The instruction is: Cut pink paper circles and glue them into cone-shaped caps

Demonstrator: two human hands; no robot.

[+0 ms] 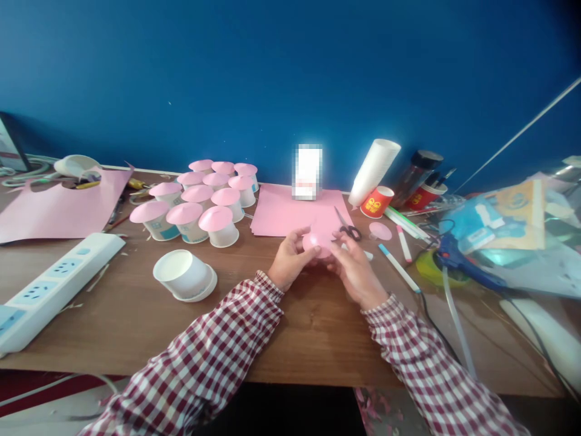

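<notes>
- Paper piece (pixel 314 243), pink and rounded, sits between two hands above the wooden table (pixel 313 330), raised, we judge, so both sets of fingers can work its edge.
- We see the left hand (pixel 290 259) half curled, thumb and fingers pinching the piece; the right hand (pixel 358 269) is loosely bent at the opposite edge, and we cannot tell whether it grips.
- Just beyond, scissors (pixel 349 231) lie by pink sheets (pixel 284 209), apparently parked within reach.
- To the left, we find a dozen pink-topped cups (pixel 215 219) standing close together in rows, likely to save room; nearer us, a bare white cup (pixel 179 274) appears turned rim-down.
- Hidden from us: the piece's underside and several fingertips, blurred or covered. A pixelated patch (pixel 308 172) masks whatever stands behind the sheets, crowded cups overlap one another, and the frame cuts off the power strip (pixel 59 284) at left.
</notes>
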